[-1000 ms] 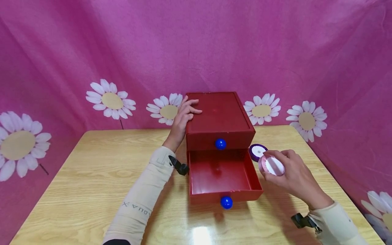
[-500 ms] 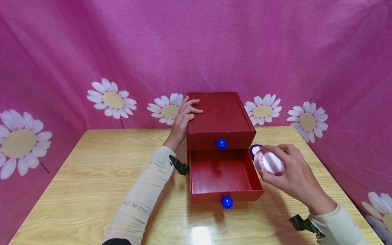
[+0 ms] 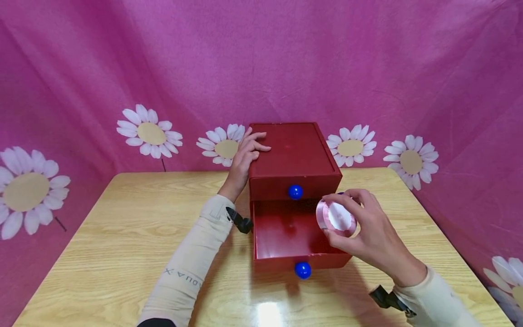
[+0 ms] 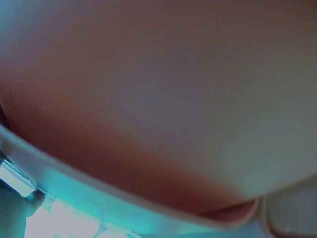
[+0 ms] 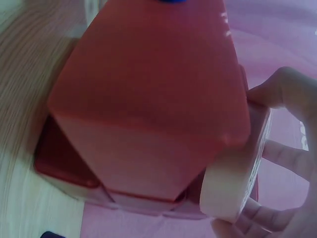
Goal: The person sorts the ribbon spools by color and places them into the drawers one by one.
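Observation:
A red two-drawer box stands on the table, its lower drawer pulled out with a bare floor showing. My right hand pinches a roll of pink ribbon between thumb and fingers, above the right side of that drawer. From the right wrist, the ribbon roll appears beside the drawer's outer wall. My left hand rests on the box's upper left edge, fingers spread over the top. Behind my right hand, a purple ribbon roll is almost wholly hidden.
Blue ball knobs stick out from the upper drawer front and the lower one. The wooden table reaches back to a pink curtain printed with daisies. The left wrist view is mostly filled by a blurred close surface.
My right hand has carried the pink ribbon roll left from beside the purple roll to over the pulled-out drawer, covering most of the purple roll from view. The left hand has stayed put.

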### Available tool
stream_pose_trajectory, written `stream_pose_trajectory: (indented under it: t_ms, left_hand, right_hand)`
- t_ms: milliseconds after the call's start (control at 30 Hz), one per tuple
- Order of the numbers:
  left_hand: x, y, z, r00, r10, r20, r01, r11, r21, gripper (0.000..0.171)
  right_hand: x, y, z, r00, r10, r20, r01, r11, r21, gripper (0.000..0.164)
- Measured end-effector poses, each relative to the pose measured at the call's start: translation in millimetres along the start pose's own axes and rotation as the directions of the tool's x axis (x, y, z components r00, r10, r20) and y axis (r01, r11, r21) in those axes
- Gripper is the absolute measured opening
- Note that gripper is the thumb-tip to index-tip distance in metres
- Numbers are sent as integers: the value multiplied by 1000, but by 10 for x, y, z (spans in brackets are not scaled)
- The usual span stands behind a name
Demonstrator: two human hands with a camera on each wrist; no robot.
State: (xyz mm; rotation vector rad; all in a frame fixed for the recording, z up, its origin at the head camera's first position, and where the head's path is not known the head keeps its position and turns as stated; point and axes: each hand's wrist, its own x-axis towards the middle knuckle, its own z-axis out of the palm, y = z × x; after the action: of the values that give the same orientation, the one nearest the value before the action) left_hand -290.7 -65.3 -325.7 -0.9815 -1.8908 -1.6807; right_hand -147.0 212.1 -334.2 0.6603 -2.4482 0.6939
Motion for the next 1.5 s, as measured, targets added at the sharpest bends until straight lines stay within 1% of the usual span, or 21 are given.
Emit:
stream_pose_trajectory:
  t_ms: [100,200,333,633,867,967,1133,1233,1333,1500]
  left_hand:
    - [7,-2,-2,1000,-3,-5,3,1000,-7,34]
    - [7,-4,-4,1000,8,-7,-8,1000,-9,34]
    - [2,-14,6,1000,9,-3,-9,1000,-7,34]
    - [-1,-25,13,1000,8,-8,-8,1000,-8,34]
    - [5,-31,19,999,29,-15,-30,1000,-11,33]
    - [8,-32,25,1000,19,-15,-19,1000,-13,34]
    - [20,-17,34,1000,-11,7,11,1000,-7,36]
    - [26,-21,21,1000,-13,3,13,1000,-6,36]
    - [17,-75,7,1000,-12,-5,12,1000,-14,36]
    - [14,-342,6,1000,-1,-15,1,1000,9,38]
  right_hand:
    - [33,-36,58,999,-26,19,25,999,21,64]
    - [56,-66,124,998,-54,37,53,998,42,63]
    - [61,-88,196,996,-70,49,67,996,67,65]
    - [87,-140,320,992,-73,106,62,992,107,65]
    - [120,-128,411,985,-105,134,90,990,110,60]
    - [126,-119,436,981,-103,164,84,989,119,59]
    - [132,-105,439,975,-86,204,59,989,132,60]
    - [154,-102,447,969,-85,230,55,989,136,60]
    - [171,-105,457,961,-95,258,61,989,136,56]
    - [194,-95,465,948,-107,299,70,989,132,55]
